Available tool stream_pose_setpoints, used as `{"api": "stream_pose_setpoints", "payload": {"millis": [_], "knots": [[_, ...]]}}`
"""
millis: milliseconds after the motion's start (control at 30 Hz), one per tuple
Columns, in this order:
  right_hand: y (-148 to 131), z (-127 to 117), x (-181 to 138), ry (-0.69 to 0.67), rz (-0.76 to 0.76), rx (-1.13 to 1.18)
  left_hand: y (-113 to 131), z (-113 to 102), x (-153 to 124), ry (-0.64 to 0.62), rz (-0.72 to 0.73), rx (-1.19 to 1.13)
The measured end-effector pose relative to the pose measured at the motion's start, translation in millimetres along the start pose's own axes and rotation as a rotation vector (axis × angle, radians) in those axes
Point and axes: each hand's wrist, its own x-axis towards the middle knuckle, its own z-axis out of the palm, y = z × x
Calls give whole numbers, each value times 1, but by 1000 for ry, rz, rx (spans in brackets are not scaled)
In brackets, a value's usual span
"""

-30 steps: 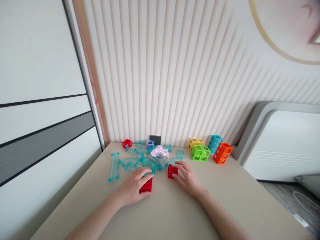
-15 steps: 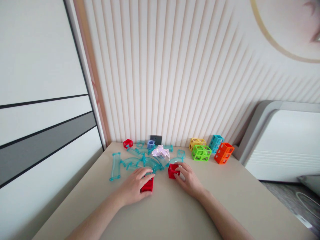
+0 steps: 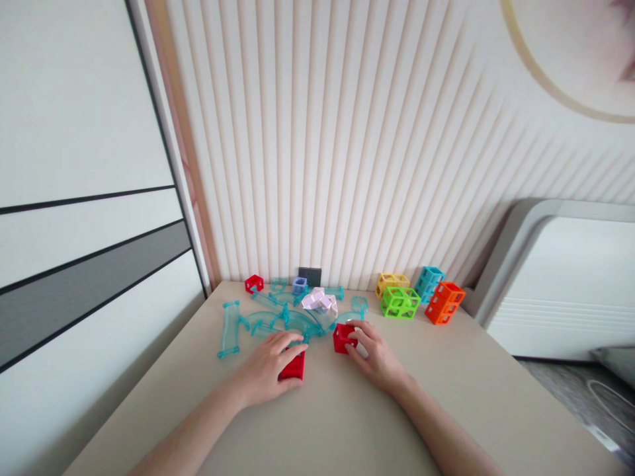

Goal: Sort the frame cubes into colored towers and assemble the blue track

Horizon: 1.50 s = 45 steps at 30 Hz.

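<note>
Block (image 3: 294, 368), red, low centre of frame, gripped by left hand (image 3: 265, 371), right of that palm; long axis covered, direction unclear. Red cube (image 3: 341, 339), slightly higher and right, between thumb and fingers of right hand (image 3: 374, 358); opening apparently upward, no obvious long axis. Teal tracks (image 3: 229, 328) beyond, on table (image 3: 322, 423).

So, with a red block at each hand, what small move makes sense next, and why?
Perhaps the right hand could bring its red cube toward the red block at the left hand: each hand is curled around one, yet a gap separates the two.
</note>
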Motion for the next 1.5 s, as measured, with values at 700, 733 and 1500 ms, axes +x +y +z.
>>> {"api": "stream_pose_setpoints", "payload": {"millis": [700,733,1500], "knots": [[-3,-3,1,5,-11,3,2,-7,1,-12,-12,-110],[-2,-3,0,9,-12,6,2,-7,1,-11,-13,-112],[-14,4,3,258,143,257,37,-2,4,293,-398,-1063]]}}
